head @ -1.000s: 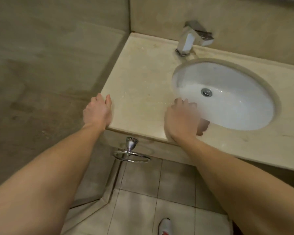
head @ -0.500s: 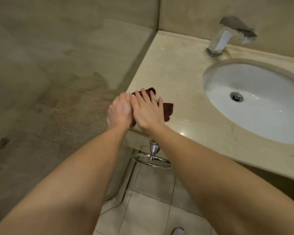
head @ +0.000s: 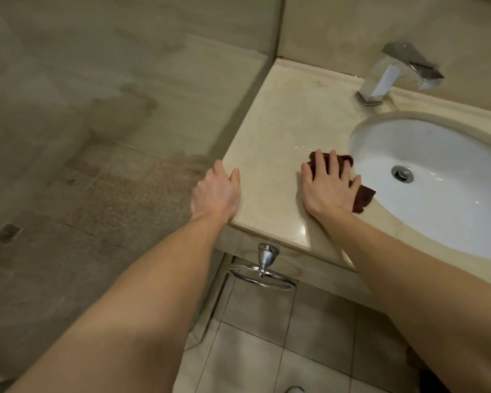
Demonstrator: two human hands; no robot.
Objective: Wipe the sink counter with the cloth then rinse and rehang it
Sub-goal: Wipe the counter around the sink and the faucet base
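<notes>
A dark brown cloth (head: 362,198) lies flat on the beige stone counter (head: 270,137), at the left rim of the white oval sink (head: 442,199). My right hand (head: 325,187) presses down on the cloth with fingers spread, covering most of it. At the counter's front left corner, my left hand (head: 216,194) rests with its fingers together and holds nothing. Water drops glisten on the counter near the cloth. A chrome towel ring (head: 262,275) hangs empty under the counter's front edge.
A square chrome faucet (head: 394,72) stands behind the sink. A glass shower panel (head: 125,109) meets the counter's left side. The sink drain (head: 402,173) is open. Tiled floor lies below.
My right hand has slid the cloth to the right, from the counter's left corner to the sink rim. My left hand has stayed at the left corner.
</notes>
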